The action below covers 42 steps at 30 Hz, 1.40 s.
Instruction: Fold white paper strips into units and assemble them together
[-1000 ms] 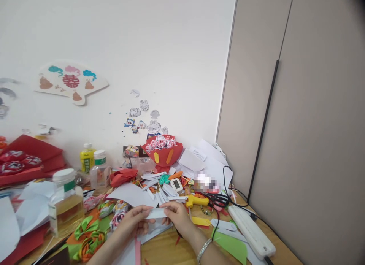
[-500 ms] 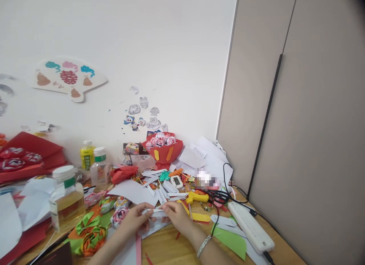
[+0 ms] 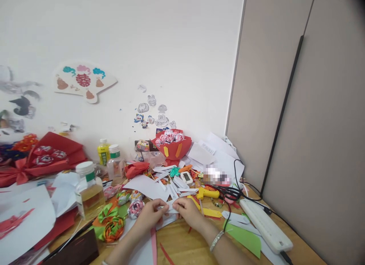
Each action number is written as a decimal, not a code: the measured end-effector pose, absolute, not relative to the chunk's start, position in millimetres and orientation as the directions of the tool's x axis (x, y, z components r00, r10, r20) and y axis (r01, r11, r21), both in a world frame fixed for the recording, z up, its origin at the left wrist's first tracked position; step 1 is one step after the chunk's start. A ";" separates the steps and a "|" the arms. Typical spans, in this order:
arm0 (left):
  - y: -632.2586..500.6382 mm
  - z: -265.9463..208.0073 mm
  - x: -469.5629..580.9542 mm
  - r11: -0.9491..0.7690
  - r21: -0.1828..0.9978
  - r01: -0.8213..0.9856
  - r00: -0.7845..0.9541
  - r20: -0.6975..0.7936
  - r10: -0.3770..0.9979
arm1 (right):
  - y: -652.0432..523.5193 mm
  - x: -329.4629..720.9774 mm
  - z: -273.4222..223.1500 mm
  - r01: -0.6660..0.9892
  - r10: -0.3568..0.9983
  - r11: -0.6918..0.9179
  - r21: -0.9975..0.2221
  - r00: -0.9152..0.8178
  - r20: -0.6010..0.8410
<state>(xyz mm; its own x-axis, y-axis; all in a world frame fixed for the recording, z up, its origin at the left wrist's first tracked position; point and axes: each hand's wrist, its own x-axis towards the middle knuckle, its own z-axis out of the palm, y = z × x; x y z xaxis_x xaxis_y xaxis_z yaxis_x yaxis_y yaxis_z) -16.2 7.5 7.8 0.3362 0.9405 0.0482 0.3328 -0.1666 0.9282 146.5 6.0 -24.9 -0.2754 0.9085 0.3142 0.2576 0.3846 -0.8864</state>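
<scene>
white wall point(image 3: 176, 40) | grey-beige cabinet point(image 3: 327, 124) at right, long black handle point(image 3: 282, 116) | wooden table point(image 3: 185, 246)

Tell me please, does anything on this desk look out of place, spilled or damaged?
The black cables look untidy: they lie tangled beside the yellow gun-shaped tool, near loose paper strips. The patch behind is pixelated, so I cannot tell what is there. I see no spill.

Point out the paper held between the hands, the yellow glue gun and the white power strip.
Paper point(image 3: 170, 207): head view, the middle of its visible part.
Glue gun point(image 3: 208, 193): head view, its yellow body.
Power strip point(image 3: 265, 225): head view, the middle of its long white top.
</scene>
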 end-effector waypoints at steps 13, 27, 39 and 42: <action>12.0 -5.5 -16.7 -0.146 0.954 0.263 0.346 0.048 0.937 | 2.6 146.9 -21.1 0.341 0.898 0.418 -0.842 -0.297 0.326; 9.1 -11.5 -13.2 -0.207 0.916 0.342 0.436 0.041 0.899 | 1.1 141.5 -28.3 0.452 0.908 0.394 -0.800 -0.326 0.263; 17.8 -11.2 -13.5 -0.166 0.940 0.299 0.406 0.032 0.913 | -4.6 145.7 -14.3 0.628 0.859 0.513 -0.586 -0.372 0.353; 22.0 -8.0 -14.0 -0.062 0.970 0.237 0.412 -0.042 0.910 | -4.3 146.3 -12.4 0.634 0.854 0.519 -0.573 -0.371 0.365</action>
